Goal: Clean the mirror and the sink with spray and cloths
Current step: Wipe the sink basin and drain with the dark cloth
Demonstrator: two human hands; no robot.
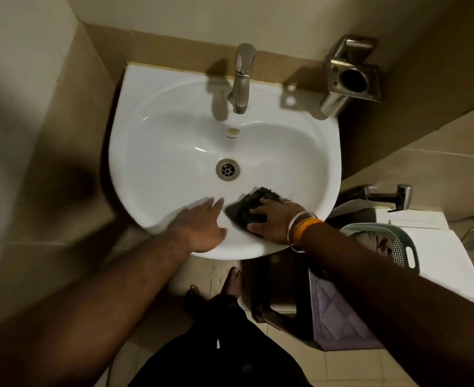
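2 hands at white sink (152,152), near front rim. Right hand (272,219): fingers spread, pressing dark cloth (247,208) onto inner front wall; cloth partly hidden beneath palm. Left hand (202,222): fingers straight, together, flat on rim beside cloth. Drain (227,169) central. Tap (241,79) at rear.

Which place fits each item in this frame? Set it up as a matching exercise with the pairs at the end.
Items:
1. dark cloth
2. left hand
3. tap
4. metal holder

Places:
A. on the wall right of the sink
B. flat on the sink's near rim, holding nothing
C. at the back of the basin, over the bowl
D. under the right hand, inside the bowl's near edge

Pairs: 1-D, 2-B, 3-C, 4-A
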